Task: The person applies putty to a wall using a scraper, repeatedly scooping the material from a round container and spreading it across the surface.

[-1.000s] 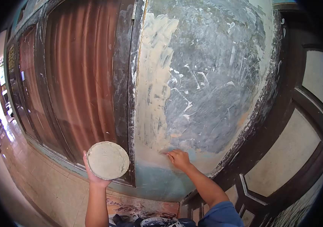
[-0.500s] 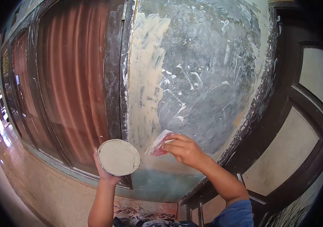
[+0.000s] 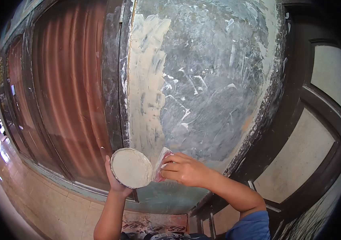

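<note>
My left hand [image 3: 117, 183] is wrapped round a round tub [image 3: 135, 187] from below and the left side. Smooth off-white putty [image 3: 131, 167] fills it nearly to the rim. Pinched in the fingers of my right hand [image 3: 184, 171] is a flat reddish putty scraper [image 3: 160, 164] smeared with white. Its edge is right at the tub's right rim. Behind both hands rises a grey patchy wall [image 3: 208, 96], where a strip of cream putty [image 3: 143, 76] runs down the left side.
On the left is a dark-framed window [image 3: 112, 80] with a reddish-brown curtain [image 3: 68, 80] behind the glass. A dark door with pale panels [image 3: 298, 148] stands at the right. Below lie a tiled floor [image 3: 54, 200] and a red printed sheet [image 3: 158, 221].
My right hand has come down and slightly left, bringing the scraper from beside the wall strip to the tub's rim. The tub has shifted slightly right, and the view has turned a little.
</note>
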{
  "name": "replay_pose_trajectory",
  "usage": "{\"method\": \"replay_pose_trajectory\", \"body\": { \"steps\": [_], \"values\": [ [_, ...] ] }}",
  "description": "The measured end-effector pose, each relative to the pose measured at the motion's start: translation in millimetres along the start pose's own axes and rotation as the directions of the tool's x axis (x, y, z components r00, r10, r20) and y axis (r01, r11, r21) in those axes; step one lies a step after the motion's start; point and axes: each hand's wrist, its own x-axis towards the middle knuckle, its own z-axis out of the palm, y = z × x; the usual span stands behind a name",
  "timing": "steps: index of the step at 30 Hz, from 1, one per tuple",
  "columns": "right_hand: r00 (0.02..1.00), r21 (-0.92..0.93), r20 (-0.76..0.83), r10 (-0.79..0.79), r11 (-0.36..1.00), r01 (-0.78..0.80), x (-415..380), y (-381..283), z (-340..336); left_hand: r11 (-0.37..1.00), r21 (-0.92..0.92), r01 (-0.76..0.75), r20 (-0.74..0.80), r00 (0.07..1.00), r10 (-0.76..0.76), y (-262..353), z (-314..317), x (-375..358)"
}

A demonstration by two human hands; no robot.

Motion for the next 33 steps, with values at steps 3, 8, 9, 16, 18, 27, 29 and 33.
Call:
{"method": "replay_pose_trajectory", "body": {
  "steps": [3,8,9,16,18,27,29,33],
  "values": [
    [1.000,-0.027,-0.003,-0.019,0.999,0.019,2.9,-1.6,3.6,1.000,-0.008,-0.005,-0.024,1.000,0.004,-2.7,-4.4,2.1],
    [0.999,0.025,-0.023,0.026,0.999,-0.026,3.9,-5.5,8.4,1.000,-0.005,-0.014,-0.095,0.995,0.014,-1.6,-7.1,-0.5],
    [0.999,0.037,-0.042,0.032,0.999,-0.030,3.9,-6.0,10.5,1.000,-0.011,-0.005,-0.085,0.996,0.004,-1.3,-7.2,-0.9],
    [0.997,0.100,-0.042,0.058,0.994,-0.053,-1.2,-2.5,15.7,1.000,-0.016,-0.001,-0.095,0.995,0.000,-2.7,-9.7,-4.5],
    [0.992,0.113,-0.095,0.083,0.991,-0.072,-2.5,-1.0,15.5,1.000,-0.006,-0.005,-0.091,0.996,0.005,-4.2,-15.8,-4.1],
    [0.926,0.111,-0.124,0.357,0.932,-0.345,-19.1,25.5,21.7,0.999,-0.041,0.010,-0.068,0.998,-0.013,5.6,-35.3,-9.6],
    [0.877,0.091,-0.135,0.461,0.887,-0.452,-35.3,46.6,38.5,0.998,-0.058,0.012,-0.112,0.994,-0.018,3.5,-43.5,-12.6],
    [0.685,0.022,0.010,0.728,0.685,-0.728,-64.6,73.9,72.7,0.997,-0.077,-0.009,-0.102,0.995,0.001,-1.7,-60.2,-23.6]
  ]
}}
